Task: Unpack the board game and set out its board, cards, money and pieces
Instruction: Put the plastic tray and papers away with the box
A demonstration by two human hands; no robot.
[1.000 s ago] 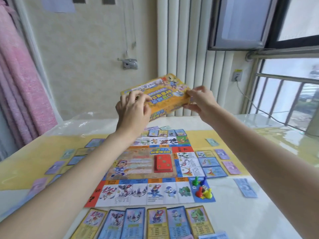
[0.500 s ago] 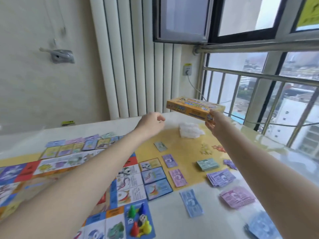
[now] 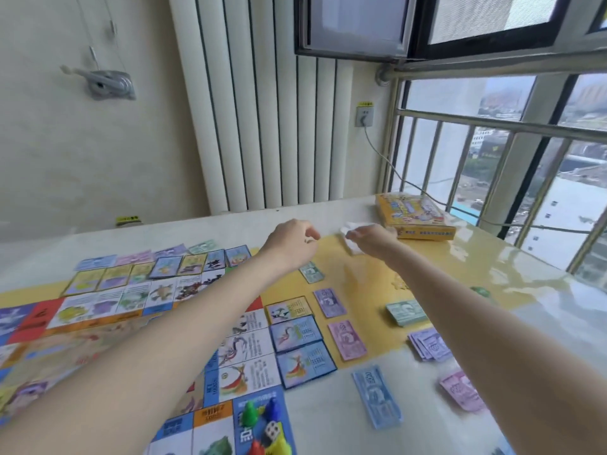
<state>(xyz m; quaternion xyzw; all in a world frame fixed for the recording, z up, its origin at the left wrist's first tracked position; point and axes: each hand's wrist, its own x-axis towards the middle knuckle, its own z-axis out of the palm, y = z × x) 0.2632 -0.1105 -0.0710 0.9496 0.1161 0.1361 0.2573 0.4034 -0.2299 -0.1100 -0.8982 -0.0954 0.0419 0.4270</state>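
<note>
Two bare forearms show, both uncovered from the lower frame edge up to the wrists: no sleeve or cuff reaches into view on either. The left hand (image 3: 292, 239) and the right hand (image 3: 372, 238) wear no gloves. Neither wrist carries a watch, band or bracelet, and no rings show on the fingers.

Print covers the yellow game box (image 3: 415, 218), the board (image 3: 210, 339), the cards (image 3: 295, 333) beside the board and the bills (image 3: 377, 395), but all of it is too blurred to read.
</note>
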